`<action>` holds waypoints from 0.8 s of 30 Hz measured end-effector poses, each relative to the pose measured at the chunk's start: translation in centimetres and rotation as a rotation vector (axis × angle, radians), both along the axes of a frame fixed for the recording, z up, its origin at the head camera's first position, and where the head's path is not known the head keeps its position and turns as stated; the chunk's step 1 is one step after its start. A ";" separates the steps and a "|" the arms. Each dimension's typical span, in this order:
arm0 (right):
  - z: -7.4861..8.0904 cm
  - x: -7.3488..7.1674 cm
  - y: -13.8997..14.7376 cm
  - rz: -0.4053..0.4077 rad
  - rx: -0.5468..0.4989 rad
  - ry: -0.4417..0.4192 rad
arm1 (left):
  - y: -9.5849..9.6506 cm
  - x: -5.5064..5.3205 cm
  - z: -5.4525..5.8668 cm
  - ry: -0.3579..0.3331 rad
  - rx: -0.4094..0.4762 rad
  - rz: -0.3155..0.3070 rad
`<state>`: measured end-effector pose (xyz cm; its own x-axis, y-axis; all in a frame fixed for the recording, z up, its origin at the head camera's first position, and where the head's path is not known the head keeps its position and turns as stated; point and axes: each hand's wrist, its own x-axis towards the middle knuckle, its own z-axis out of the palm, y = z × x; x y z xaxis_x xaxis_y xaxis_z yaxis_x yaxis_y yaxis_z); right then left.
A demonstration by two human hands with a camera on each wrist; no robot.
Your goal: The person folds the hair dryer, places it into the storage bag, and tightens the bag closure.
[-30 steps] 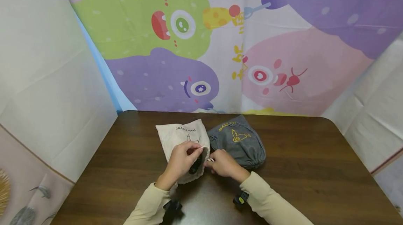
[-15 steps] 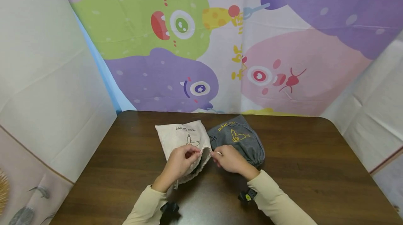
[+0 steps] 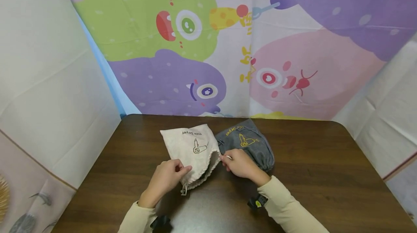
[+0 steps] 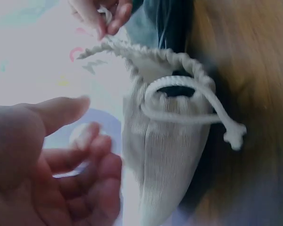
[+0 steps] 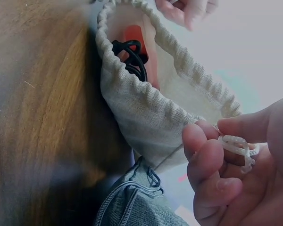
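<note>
A cream cloth drawstring bag (image 3: 185, 140) printed "Hair Dryer" lies on the table, its mouth gaping toward me. Inside it, the right wrist view shows a reddish object (image 5: 152, 59) with a looped black cord (image 5: 132, 56); its full shape is hidden. My right hand (image 3: 241, 165) pinches the knotted white drawstring (image 5: 238, 145) at the right corner of the mouth. Apart from the cloth, my left hand (image 3: 166, 177) hovers at the bag's left side, fingers loosely bent around nothing. Near it, a white cord loop (image 4: 179, 117) sticks out from the left corner.
A dark grey drawstring bag (image 3: 249, 144) with yellow print lies right of the cream one, partly behind my right hand. Both rest on a brown wooden table (image 3: 312, 167). A cartoon-patterned cloth (image 3: 234, 44) hangs behind the table's far edge.
My left hand has let go of the bag's rim and moved left and toward me. My right hand has shifted slightly right, still pinching the drawstring; the bag's mouth has spread to the right.
</note>
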<state>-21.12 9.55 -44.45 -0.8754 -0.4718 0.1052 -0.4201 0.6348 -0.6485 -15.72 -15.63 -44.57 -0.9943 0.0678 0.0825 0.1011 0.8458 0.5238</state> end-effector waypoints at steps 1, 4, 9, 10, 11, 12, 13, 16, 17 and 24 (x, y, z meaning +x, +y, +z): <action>0.0 0.0 0.0 0.001 0.000 -0.002 | -0.2 0.2 0.0 -0.017 -0.039 0.003; -0.1 0.0 0.0 0.006 -0.001 -0.004 | -0.6 0.8 -0.3 -0.079 -0.118 -0.009; -0.1 0.1 0.0 0.013 -0.012 -0.001 | -0.7 1.3 -1.0 -0.138 -0.149 -0.042; -0.1 0.1 0.0 0.013 -0.014 -0.001 | -0.7 1.4 -1.1 -0.137 -0.150 -0.046; 0.0 0.1 0.0 0.012 -0.018 -0.003 | -0.6 1.5 -1.2 -0.132 -0.150 -0.049; -0.1 0.1 0.0 0.010 -0.018 -0.007 | -0.5 1.5 -1.3 -0.125 -0.149 -0.051; 0.0 0.1 0.0 0.008 -0.021 -0.011 | -0.4 1.6 -1.3 -0.115 -0.145 -0.053; 0.0 0.1 0.0 0.001 -0.020 -0.012 | -0.1 1.8 -1.4 -0.099 -0.148 -0.064; 0.0 0.1 0.0 -0.002 -0.021 -0.014 | 0.0 1.9 -1.4 -0.100 -0.150 -0.067; 0.0 0.1 -0.2 0.001 -0.038 -0.036 | -0.1 2.1 -1.7 -0.133 -0.145 -0.121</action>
<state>-20.98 9.39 -44.46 -0.8783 -0.4693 0.0917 -0.3969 0.6086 -0.6871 -13.63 -15.68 -46.27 -0.9797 0.1888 -0.0677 0.1447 0.8992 0.4129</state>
